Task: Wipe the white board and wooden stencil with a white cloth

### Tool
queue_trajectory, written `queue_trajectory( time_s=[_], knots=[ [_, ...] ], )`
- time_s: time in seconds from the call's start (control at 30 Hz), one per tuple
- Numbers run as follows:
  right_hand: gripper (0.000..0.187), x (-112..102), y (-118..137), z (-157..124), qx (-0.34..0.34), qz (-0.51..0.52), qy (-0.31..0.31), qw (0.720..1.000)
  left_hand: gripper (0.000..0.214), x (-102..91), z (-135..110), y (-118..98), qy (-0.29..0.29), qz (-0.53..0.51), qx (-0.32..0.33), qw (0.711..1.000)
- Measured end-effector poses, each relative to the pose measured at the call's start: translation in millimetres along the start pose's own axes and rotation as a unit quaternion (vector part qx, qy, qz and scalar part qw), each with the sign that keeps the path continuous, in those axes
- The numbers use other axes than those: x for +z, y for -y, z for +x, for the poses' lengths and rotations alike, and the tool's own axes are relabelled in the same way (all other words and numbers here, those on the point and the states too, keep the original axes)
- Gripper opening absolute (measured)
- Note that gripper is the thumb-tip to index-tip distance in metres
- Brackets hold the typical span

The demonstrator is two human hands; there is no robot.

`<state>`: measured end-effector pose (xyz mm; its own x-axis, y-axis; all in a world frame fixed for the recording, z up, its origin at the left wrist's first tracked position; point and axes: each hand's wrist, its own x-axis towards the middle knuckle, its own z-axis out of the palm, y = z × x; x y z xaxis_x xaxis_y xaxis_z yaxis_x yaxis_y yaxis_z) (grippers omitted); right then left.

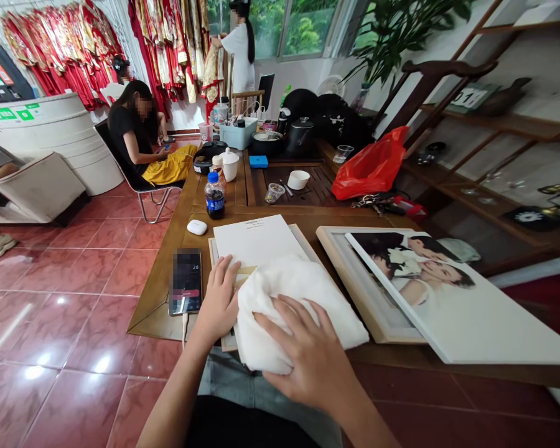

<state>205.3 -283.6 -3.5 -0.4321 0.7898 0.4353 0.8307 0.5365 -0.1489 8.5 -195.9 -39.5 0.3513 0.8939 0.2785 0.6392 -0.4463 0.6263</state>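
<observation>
My right hand (pixel 303 339) lies on a bunched white cloth (pixel 261 289), its bent fingers pressed into the folds. Beneath the cloth is a white panel (pixel 266 236) with small print near its far edge, lying on a light wooden frame (pixel 303 239). My left hand (pixel 220 302) rests at the panel's left edge, beside the cloth, with its fingers stretched out and holding nothing. The cloth hides much of the panel's near part. To the right, a photo panel (pixel 429 286) showing a couple leans askew over another wooden frame (pixel 340 255).
A phone (pixel 185 283) on a cable and a white earbud case (pixel 196 227) lie left of the panel. Beyond stand a cola bottle (pixel 214 198), a white bowl (pixel 298 180) and a red plastic bag (pixel 373 165). One person (pixel 133 130) sits at the table's far left; another stands behind.
</observation>
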Motion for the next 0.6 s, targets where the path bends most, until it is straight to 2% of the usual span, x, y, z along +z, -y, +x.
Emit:
queue_trajectory(
  time_s=[0.1,0.33,0.47,0.6],
  knots=[
    [0.058,0,-3,1,-0.004,-0.003,0.003,1.000,0.044,0.1,0,1,-0.001,0.002,0.000,1.000],
    [0.053,-1,-35,-10,0.054,-0.084,-0.006,0.995,0.044,-0.4,2,-4,0.001,0.053,-0.009,0.999],
    [0.052,-1,-32,-9,0.043,-0.090,-0.007,0.995,0.043,-7.6,5,-10,0.020,0.120,0.004,0.993],
    [0.048,0,-23,-4,0.044,-0.089,-0.024,0.995,0.039,-22.4,16,-19,0.049,0.228,0.027,0.972]
  ],
)
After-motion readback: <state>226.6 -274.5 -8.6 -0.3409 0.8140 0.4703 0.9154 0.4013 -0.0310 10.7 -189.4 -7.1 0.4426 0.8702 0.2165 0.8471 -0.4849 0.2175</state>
